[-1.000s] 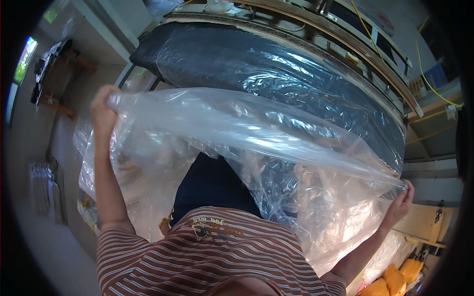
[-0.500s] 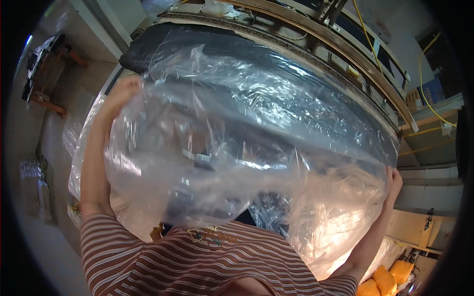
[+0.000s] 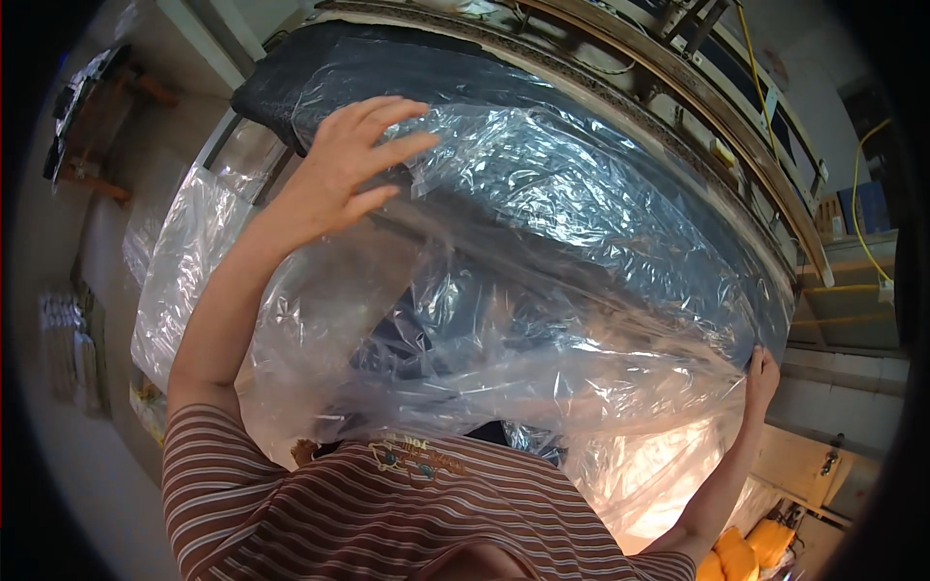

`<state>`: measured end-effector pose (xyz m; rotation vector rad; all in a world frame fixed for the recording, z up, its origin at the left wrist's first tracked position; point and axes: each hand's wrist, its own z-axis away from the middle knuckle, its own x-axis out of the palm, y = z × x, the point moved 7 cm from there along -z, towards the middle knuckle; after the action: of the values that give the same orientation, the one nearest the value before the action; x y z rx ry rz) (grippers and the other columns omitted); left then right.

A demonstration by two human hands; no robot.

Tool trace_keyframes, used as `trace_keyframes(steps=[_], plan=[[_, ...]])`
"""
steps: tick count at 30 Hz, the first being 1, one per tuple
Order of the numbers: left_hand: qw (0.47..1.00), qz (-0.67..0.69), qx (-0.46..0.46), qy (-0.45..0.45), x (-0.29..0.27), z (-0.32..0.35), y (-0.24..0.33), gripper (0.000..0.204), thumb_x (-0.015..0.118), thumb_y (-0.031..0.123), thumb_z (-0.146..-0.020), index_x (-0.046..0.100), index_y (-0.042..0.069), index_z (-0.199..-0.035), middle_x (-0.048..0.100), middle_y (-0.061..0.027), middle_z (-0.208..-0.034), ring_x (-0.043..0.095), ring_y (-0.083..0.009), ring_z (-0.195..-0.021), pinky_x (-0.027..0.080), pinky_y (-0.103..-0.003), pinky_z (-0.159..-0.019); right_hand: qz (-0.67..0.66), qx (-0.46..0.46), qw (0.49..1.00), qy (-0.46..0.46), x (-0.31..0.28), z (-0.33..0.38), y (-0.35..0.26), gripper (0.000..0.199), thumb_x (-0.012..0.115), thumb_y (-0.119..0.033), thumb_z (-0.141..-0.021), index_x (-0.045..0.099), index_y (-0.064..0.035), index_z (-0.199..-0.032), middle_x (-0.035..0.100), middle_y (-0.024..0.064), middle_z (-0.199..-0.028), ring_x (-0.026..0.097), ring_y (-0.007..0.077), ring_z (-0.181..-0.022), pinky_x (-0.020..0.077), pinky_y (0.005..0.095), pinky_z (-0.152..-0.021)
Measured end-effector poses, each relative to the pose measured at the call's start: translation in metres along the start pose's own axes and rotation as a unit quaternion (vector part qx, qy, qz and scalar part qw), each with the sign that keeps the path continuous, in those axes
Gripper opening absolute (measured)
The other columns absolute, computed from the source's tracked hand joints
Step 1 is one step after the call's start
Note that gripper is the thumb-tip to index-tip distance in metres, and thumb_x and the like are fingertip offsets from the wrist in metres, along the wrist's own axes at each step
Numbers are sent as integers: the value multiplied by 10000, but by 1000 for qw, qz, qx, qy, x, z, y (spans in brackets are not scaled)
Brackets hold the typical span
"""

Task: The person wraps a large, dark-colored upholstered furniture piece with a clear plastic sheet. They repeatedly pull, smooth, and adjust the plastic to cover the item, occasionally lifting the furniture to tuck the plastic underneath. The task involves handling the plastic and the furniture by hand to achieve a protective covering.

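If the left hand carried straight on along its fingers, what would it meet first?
Probably the clear film over the dark surface, just ahead of the left hand; its height above is unclear.

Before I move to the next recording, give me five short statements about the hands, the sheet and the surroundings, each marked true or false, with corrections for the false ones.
1. The left hand is open, with its fingers spread. True.
2. The left hand is lower in the picture than the right hand. False: it is higher; the right hand is at the right side of the plastic sheet.
3. The plastic sheet is see-through. True.
4. The person wears plain clothing. False: the shirt is striped.
5. Orange bundles show at the lower right. True.
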<state>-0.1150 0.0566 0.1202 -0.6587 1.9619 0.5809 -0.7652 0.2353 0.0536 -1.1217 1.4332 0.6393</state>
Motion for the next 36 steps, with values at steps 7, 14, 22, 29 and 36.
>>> trace_keyframes(steps=[7, 14, 22, 29, 36], plan=[[832, 485, -258, 75, 22, -18, -103, 111, 614, 193, -890, 597, 96, -942, 571, 23, -806, 549, -88, -788, 421, -235, -768, 12, -13, 1000, 6, 2, -3, -2, 370, 496, -278, -940, 485, 33, -740, 456, 200, -647, 377, 269, -585, 378, 379, -592], [807, 413, -379, 184, 20, -9, -170, 205, 634, 289, -893, 635, 110, -993, 523, 82, -761, 489, -17, -677, 388, -175, -643, -90, -16, 996, -19, -3, 7, -18, 285, 504, -174, -951, 420, 12, -754, 347, 77, -636, 333, 160, -618, 332, 306, -575], [724, 554, -351, 214, 22, -12, -185, 206, 633, 210, -898, 610, 101, -1071, 508, 91, -809, 479, -20, -687, 362, -169, -629, -124, -22, 992, -18, 1, 9, -13, 230, 501, -158, -961, 455, 15, -817, 365, 20, -714, 330, 109, -682, 315, 247, -602], [751, 504, -364, 222, 25, -3, -207, 173, 660, 202, -869, 651, 75, -986, 525, 73, -734, 457, -25, -644, 391, -193, -601, -153, -6, 988, -27, -5, 14, -17, 156, 491, -122, -960, 539, 9, -891, 455, 14, -760, 398, 114, -705, 354, 238, -639], [862, 78, -452, 215, 22, 25, -244, 208, 677, 276, -799, 693, 92, -894, 594, -10, -791, 579, -169, -756, 444, -305, -716, -35, -46, 986, 158, -41, 69, -59, 194, 480, -74, -950, 603, 23, -1063, 619, 94, -914, 581, 203, -868, 447, 313, -787]])
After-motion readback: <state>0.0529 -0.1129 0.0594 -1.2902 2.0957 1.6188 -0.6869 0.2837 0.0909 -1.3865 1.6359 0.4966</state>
